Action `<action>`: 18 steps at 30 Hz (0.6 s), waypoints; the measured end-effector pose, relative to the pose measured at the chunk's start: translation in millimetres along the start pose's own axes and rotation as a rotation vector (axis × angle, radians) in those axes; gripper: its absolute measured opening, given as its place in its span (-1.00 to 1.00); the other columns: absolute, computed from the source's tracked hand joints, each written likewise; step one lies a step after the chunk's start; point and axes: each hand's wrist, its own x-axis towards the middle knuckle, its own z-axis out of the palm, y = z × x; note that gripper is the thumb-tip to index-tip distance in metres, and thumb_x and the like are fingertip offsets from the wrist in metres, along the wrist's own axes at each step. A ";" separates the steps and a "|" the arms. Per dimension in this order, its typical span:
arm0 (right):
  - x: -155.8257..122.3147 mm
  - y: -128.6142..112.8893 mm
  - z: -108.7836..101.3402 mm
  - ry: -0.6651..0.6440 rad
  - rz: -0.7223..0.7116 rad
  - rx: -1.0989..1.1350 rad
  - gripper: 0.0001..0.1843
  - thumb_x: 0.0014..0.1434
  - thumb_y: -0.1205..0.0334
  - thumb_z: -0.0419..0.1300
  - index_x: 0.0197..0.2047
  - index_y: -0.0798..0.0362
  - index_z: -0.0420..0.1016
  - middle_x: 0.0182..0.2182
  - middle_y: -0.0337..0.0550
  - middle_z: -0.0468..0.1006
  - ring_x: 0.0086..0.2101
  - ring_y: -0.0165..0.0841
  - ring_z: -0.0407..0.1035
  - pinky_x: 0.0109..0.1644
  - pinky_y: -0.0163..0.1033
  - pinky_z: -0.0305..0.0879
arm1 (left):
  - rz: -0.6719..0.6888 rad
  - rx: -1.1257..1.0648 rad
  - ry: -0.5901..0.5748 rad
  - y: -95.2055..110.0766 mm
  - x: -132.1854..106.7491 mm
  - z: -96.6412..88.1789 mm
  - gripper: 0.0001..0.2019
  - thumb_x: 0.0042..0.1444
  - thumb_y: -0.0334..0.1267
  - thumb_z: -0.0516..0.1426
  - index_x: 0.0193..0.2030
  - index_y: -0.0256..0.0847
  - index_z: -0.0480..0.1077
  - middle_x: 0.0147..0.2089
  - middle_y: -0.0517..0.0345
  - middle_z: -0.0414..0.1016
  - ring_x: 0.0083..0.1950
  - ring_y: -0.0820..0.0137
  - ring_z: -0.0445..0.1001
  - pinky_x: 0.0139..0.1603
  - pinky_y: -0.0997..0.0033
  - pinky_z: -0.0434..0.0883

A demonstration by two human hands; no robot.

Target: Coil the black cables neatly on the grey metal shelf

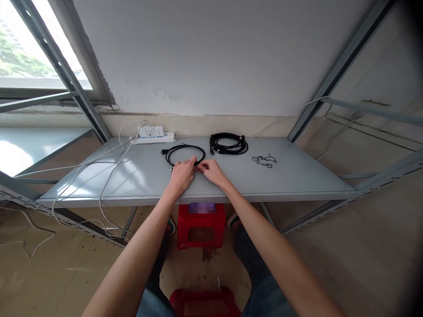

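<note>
A thin black cable (185, 146) lies in a round coil on the grey shelf, with a dark plug (164, 152) sticking out at its left side. My left hand (183, 175) is closed over the near edge of this coil. Beside it, at the coil's near right edge, my right hand (212, 171) has its fingertips pinched together. Whatever sits between those fingertips is too small to make out. Just behind the right hand rests a thicker black cable coil (228, 144). Several thin black ties (264, 160) lie loose farther right.
A white power strip (153, 137) with chargers stands against the wall. White cords (112, 167) trail over the shelf's left end. Metal uprights (307, 110) frame the grey shelf (297, 176). Below is a red stool (201, 240), with another red stool (205, 304) nearer.
</note>
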 end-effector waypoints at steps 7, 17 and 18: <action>5.3 1.8 -2.5 -0.076 -0.055 -0.018 -0.77 0.26 0.33 0.15 -0.44 0.07 0.50 -0.43 -0.19 0.61 -0.34 -0.35 0.47 -0.14 -0.28 0.35 | 0.017 0.006 0.011 -1.3 0.5 2.3 -0.70 0.41 -0.42 -0.05 0.16 -0.10 0.37 -0.03 -0.07 0.67 0.06 0.11 0.61 0.09 0.18 0.35; -9.7 -20.4 -6.9 0.000 -0.172 -0.408 -0.84 0.31 0.34 0.18 -0.33 0.06 0.53 -0.41 -0.20 0.53 -0.40 -0.36 0.31 -0.26 -0.28 0.15 | 0.020 -0.002 -0.006 -1.3 1.2 2.1 -0.71 0.44 -0.37 -0.07 0.14 -0.10 0.39 0.00 -0.08 0.67 0.07 0.11 0.60 0.10 0.17 0.37; -12.7 -22.5 -5.7 0.023 -0.185 -0.471 -0.85 0.32 0.34 0.19 -0.30 0.06 0.54 -0.37 -0.17 0.55 -0.38 -0.34 0.33 -0.25 -0.27 0.15 | 0.022 -0.007 -0.006 -1.5 1.3 2.2 -0.72 0.44 -0.37 -0.07 0.13 -0.10 0.39 0.00 -0.08 0.66 0.07 0.11 0.60 0.10 0.17 0.38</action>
